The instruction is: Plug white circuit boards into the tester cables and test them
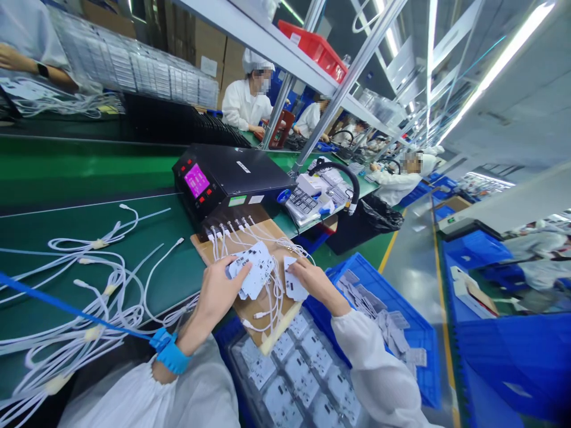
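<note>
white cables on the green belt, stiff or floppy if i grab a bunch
Probably floppy: the white cables lie in loose, overlapping loops on the green belt. Likely light, being thin. A grabbed bunch would probably drag its neighbours along, since the strands cross and tangle.

We look down a long factory line: a green conveyor belt [66,172] runs past metal shelving [267,41] with a red bin [314,47] on top. Bright strip lights [499,59] cross the ceiling. The grey floor [410,267] carries a yellow line, with blue crates [513,351] beside it.
</note>
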The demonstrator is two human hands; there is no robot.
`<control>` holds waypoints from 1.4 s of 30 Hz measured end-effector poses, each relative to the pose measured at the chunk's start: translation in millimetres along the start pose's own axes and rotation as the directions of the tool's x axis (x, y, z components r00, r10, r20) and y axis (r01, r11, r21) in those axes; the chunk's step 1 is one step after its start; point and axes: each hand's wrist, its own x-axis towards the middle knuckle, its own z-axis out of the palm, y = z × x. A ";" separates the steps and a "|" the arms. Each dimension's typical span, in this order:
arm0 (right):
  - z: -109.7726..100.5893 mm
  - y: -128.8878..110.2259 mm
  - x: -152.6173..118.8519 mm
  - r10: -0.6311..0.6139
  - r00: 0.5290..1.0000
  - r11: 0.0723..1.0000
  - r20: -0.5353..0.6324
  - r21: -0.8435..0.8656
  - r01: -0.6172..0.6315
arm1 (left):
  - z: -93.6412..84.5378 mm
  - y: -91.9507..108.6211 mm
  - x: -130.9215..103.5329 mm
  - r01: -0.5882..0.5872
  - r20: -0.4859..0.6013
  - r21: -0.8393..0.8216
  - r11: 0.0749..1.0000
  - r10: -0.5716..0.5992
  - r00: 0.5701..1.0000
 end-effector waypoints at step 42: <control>18.9 -75.3 -33.1 0.188 0.979 0.825 -0.083 0.554 -0.111 | 14.1 -0.2 -10.3 -0.116 -0.032 0.093 0.989 0.119 0.992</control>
